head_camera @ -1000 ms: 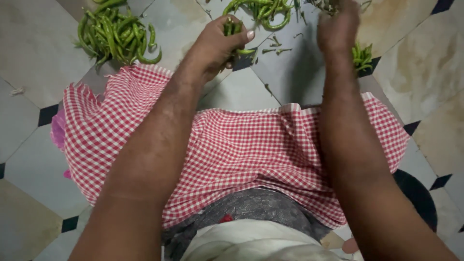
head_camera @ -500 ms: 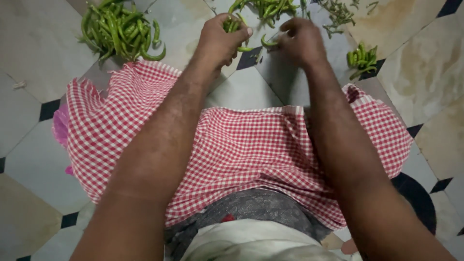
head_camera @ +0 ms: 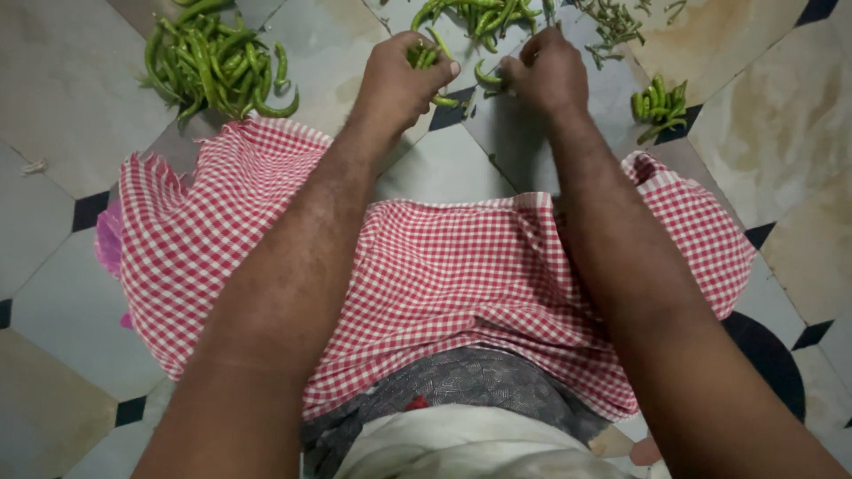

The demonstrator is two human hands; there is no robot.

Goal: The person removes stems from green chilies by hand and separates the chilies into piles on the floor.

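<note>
head view: left hand [head_camera: 399, 84] grips green chillies [head_camera: 424, 57]; right hand [head_camera: 548, 73] pinches one chilli [head_camera: 486, 76] beside it.

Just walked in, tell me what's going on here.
A person sits on a tiled floor with a red checked cloth over the lap, handling green chillies. The left hand grips a few chillies; the right hand pinches one chilli beside it. Heaps lie around: a big pile at left, another ahead, a small bunch at right, and loose stems.
</note>
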